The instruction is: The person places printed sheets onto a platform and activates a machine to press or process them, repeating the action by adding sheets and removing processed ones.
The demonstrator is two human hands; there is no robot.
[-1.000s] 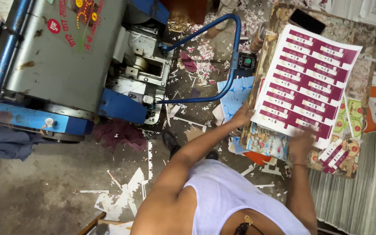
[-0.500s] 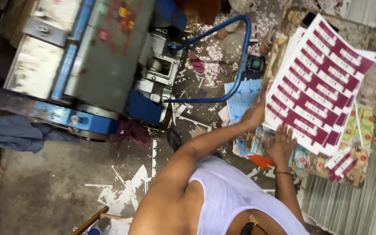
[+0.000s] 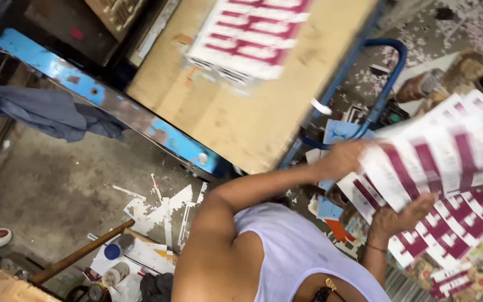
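Printed sheets — white with maroon bars, lifted and blurred, above a stack of like sheets. Left hand closed on the sheets' left edge; right hand cupped open beneath, fingers touching the underside. Blue machine frame — well apart, at left; grey cloth draped over it.

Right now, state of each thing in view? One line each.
Left hand: grips the lifted printed sheet's edge.
Right hand: palm under the same sheet.
Printed sheet: raised, tilted, motion-blurred.
Sheet stack: lying fanned out below the lifted sheet.
Machine platen: another printed sheet on it.
Grey cloth: draped over the blue frame.
Floor: littered with paper scraps.
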